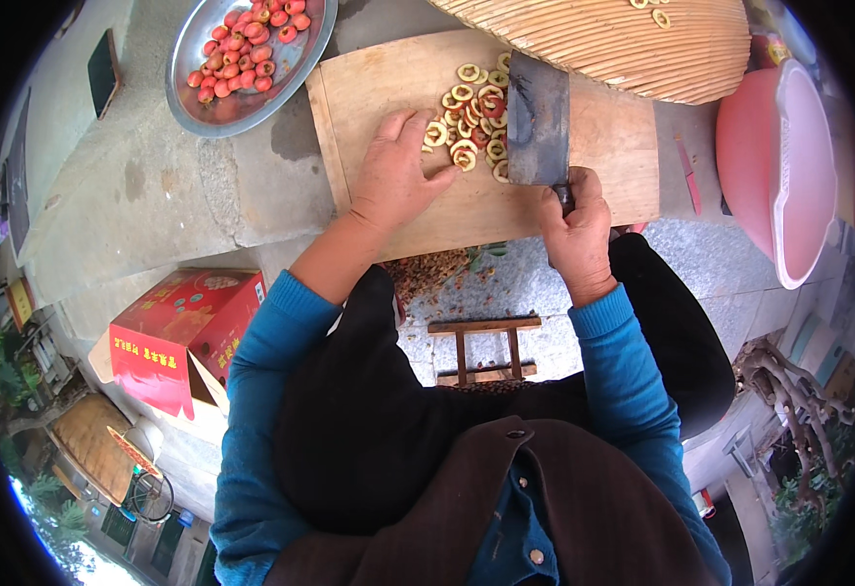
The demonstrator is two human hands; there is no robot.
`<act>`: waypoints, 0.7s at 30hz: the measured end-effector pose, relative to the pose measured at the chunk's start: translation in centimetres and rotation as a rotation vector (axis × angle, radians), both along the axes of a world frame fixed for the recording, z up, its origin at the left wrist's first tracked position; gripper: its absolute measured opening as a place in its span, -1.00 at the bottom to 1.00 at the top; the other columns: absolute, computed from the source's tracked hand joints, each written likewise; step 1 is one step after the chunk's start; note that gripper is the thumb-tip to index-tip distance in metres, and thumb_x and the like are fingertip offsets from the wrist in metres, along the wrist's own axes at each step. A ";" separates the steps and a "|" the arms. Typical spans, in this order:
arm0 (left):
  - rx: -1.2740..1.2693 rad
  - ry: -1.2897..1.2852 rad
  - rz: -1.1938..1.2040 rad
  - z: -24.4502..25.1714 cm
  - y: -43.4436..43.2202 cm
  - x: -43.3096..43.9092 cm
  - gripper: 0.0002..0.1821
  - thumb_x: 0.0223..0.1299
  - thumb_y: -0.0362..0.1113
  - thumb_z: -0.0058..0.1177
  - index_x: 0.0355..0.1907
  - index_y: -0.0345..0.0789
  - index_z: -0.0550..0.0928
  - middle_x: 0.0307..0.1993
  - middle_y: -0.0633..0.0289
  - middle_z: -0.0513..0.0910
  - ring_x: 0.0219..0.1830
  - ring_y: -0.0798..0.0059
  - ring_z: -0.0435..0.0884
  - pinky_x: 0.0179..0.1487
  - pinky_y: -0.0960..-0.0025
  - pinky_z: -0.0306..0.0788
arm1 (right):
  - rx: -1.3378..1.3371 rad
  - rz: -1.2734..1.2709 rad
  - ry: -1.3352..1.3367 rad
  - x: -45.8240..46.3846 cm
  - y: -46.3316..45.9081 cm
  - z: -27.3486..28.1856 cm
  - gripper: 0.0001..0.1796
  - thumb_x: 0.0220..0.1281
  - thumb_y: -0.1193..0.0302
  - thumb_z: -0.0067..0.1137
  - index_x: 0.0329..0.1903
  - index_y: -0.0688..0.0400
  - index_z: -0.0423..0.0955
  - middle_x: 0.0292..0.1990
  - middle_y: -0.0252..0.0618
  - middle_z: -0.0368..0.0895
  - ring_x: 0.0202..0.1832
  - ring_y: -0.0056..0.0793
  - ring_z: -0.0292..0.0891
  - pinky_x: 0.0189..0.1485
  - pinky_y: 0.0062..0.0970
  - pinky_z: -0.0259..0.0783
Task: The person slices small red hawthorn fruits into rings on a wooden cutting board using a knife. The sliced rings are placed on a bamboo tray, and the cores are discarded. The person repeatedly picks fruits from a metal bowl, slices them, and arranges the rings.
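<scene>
My right hand (580, 227) grips the dark handle of a Chinese cleaver (539, 121). The broad blade lies close over the wooden cutting board (614, 146), its left edge against a heap of cored fruit rings (471, 117). These rings are pale with red skin and look like sliced hawthorn. On the heap's left side my left hand (398, 165) rests with fingers and thumb spread around the nearest rings. Its fingertips touch the pile, and I cannot tell whether any ring is held.
A metal basin (178, 95) of whole red fruits (244, 55) stands at the upper left. A ribbed woven tray (618, 44) overlaps the board's far right edge. Right of the board are a pink-handled knife (688, 176) and a pink basin (750, 161). A red carton (178, 329) sits lower left.
</scene>
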State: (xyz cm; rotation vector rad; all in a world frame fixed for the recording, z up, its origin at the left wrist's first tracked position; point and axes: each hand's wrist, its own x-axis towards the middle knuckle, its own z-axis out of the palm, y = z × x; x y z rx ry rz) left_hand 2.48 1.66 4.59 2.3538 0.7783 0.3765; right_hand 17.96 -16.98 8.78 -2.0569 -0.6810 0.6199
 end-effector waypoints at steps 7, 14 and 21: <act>-0.195 -0.025 -0.076 0.1 -1.0 4.1 -0.32 0.01 -0.28 0.37 0.21 -0.42 0.47 0.14 -0.10 0.47 0.16 -0.07 0.51 0.23 0.13 0.45 | 0.090 -0.006 0.126 -0.8 -1.0 0.2 -0.79 0.27 0.63 0.10 -0.06 0.31 0.38 -0.34 -0.26 0.56 -0.35 -0.68 0.40 -0.28 -0.60 0.41; -0.067 -0.241 -0.057 0.9 0.6 3.2 -0.46 0.09 -0.33 0.31 0.15 -0.41 0.51 0.07 -0.07 0.53 0.07 0.00 0.57 0.17 0.14 0.49 | 0.119 0.039 0.099 -0.9 -1.5 -0.8 -0.79 0.36 0.66 0.05 0.01 0.28 0.37 -0.28 -0.40 0.51 -0.40 -0.81 0.32 -0.40 -0.69 0.29; 0.365 -0.232 0.368 2.6 11.5 -2.9 -0.81 0.12 -0.42 0.27 -0.19 -0.33 0.62 -0.28 0.11 0.62 -0.32 0.22 0.65 -0.18 0.24 0.52 | 0.158 0.071 0.224 -1.2 -1.3 -0.7 -0.79 0.32 0.62 0.09 -0.02 0.32 0.38 -0.30 -0.32 0.57 -0.30 -0.69 0.40 -0.23 -0.63 0.38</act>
